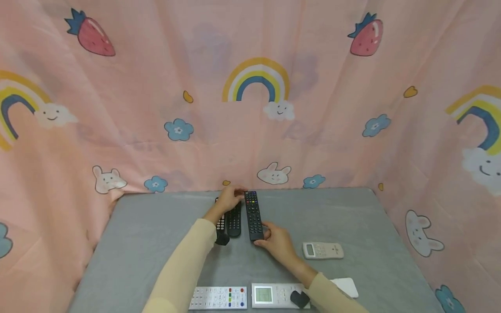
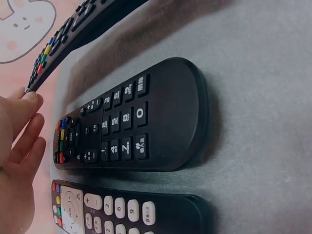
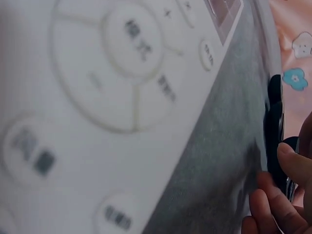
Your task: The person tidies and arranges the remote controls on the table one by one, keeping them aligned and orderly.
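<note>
"Both ends pinched: left hand far, right hand near! Where's the black remote?"

"Raised near the tabletop's far edge; I'd call it positioning, next wants gentle lowering."

Black remote shows 8, 0, white-keyed remote 6, 9, and white remote 模式

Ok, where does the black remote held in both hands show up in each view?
Head: black remote just below the middle, between left hand and right hand.
Left wrist: remote slanting across the upper left, cut by the top edge.
Right wrist: probably the dark shape near the right edge.
Shared landmark: the pink curtain.
</note>
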Demonstrator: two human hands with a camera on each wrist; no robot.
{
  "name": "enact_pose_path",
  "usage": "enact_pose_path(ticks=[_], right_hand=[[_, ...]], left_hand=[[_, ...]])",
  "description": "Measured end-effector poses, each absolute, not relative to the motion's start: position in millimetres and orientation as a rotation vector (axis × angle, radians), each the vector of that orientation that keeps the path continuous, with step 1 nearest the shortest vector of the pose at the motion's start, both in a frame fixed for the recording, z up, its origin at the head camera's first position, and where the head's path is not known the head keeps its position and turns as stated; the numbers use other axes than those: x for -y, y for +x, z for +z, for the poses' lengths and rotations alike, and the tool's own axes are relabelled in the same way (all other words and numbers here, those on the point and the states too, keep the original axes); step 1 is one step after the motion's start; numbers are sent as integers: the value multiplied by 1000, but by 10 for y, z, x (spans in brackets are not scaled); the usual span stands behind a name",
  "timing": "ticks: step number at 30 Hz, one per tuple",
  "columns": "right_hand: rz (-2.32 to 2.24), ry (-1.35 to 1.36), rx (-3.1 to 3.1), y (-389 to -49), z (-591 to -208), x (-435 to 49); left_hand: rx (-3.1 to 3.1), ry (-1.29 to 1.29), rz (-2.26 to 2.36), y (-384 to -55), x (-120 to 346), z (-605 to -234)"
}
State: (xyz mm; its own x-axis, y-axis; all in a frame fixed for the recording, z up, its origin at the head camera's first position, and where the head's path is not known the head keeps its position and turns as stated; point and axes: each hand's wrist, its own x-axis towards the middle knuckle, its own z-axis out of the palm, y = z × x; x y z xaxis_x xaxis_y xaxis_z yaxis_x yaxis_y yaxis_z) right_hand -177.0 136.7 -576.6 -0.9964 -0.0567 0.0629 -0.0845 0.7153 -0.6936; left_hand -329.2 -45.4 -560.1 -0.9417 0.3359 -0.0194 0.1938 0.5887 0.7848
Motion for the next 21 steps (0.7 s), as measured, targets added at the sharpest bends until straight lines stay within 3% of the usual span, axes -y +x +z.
enact_pose_path(ticks=[21], right_hand=[[1069,127,2927,-1849,-5824,-1256]], left_hand=[[-2702,389,1267,-3318,400,-5649]])
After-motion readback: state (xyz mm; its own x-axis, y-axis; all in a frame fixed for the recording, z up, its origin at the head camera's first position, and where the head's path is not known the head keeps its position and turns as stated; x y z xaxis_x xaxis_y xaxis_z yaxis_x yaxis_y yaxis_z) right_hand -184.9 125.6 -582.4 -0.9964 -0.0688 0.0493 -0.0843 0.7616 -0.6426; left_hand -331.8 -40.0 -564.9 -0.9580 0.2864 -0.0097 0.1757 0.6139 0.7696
